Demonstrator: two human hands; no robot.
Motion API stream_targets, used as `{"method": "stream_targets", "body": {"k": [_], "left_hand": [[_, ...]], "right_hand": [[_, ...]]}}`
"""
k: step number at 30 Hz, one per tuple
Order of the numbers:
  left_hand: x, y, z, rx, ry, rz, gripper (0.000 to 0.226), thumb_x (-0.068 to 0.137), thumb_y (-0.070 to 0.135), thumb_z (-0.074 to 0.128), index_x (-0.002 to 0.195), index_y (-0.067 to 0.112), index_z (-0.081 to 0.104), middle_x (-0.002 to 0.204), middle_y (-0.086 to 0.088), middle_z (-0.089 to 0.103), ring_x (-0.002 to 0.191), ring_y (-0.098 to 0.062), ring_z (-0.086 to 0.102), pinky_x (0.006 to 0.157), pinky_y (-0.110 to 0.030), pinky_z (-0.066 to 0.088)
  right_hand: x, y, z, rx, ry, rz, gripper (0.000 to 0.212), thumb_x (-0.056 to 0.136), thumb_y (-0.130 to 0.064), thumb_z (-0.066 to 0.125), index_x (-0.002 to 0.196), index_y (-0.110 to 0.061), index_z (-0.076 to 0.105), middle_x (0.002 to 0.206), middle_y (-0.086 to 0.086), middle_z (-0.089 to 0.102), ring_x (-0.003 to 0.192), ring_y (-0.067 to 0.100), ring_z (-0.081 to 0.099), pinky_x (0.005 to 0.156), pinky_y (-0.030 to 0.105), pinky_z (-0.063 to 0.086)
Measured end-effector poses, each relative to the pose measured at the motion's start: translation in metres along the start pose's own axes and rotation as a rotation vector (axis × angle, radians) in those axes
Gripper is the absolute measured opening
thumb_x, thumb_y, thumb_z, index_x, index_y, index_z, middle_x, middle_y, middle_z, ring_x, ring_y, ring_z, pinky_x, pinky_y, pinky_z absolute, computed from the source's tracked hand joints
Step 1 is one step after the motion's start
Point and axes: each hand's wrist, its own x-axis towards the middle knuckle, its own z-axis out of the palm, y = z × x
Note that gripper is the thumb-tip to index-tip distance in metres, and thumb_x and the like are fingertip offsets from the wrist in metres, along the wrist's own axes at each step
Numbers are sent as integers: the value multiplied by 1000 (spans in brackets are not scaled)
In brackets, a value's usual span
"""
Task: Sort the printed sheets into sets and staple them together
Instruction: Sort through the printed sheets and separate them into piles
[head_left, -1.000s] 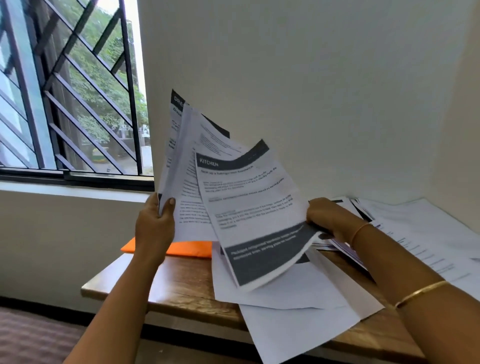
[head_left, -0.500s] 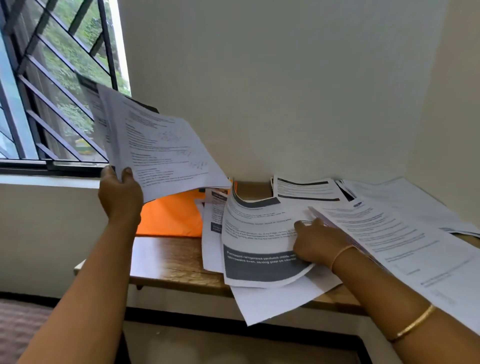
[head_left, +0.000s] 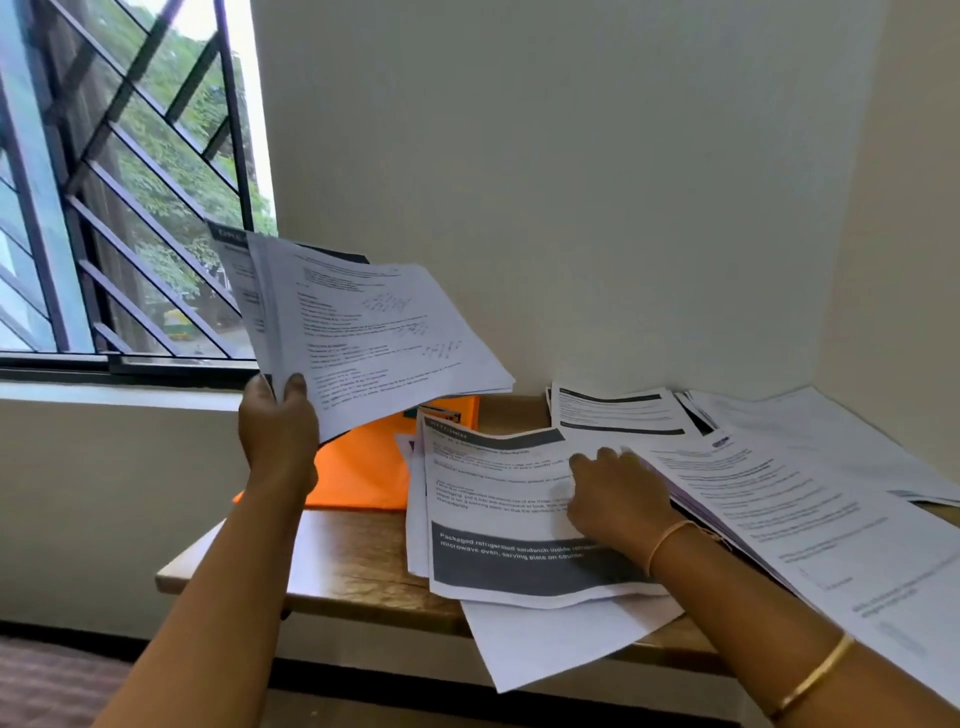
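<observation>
My left hand (head_left: 278, 431) grips a stack of printed sheets (head_left: 374, 332) by its lower left corner and holds it up in the air, left of the table's middle. A sheet with a dark grey band (head_left: 504, 519) lies flat on the wooden table (head_left: 353, 566). My right hand (head_left: 618, 499) rests on that sheet's right side with fingers spread. More printed sheets (head_left: 779, 509) are piled to the right of that hand, partly over my right forearm. Further sheets (head_left: 613, 410) lie at the back by the wall. No stapler is in sight.
An orange folder (head_left: 363, 467) lies on the table under the raised stack. A blank white sheet (head_left: 561, 639) hangs over the table's front edge. A barred window (head_left: 119, 208) is on the left. White walls close the corner behind and to the right.
The sheet with the dark band went from my right hand's grip down flat onto the table. My left hand swung its stack to the left and tilted it flatter.
</observation>
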Motion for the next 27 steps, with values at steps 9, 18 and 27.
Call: {"method": "stream_targets", "body": {"k": [9,18,27], "left_hand": [[-16,-6,6,3,-112,26,11,98,16,46,107,13,52,102,-4,59,91,-21,57,73,-30,46],[-27,-18,16,-52,-199,39,13,98,15,48,111,15,51,91,1,61,81,-16,59,61,-22,46],[-27,-21,13,-53,-214,42,11,98,18,48,108,16,52,90,3,61,79,-11,60,61,-24,47]], "right_hand": [[42,8,-34,1340,60,239,26,100,-22,40,103,-6,60,90,14,65,78,23,61,73,36,54],[67,-11,-45,1427,-243,184,24,97,-38,47,97,-15,53,90,6,58,78,21,56,70,33,47],[82,-23,-31,1278,-20,187,18,92,-16,59,103,-2,54,107,18,61,101,33,58,87,38,48]]}}
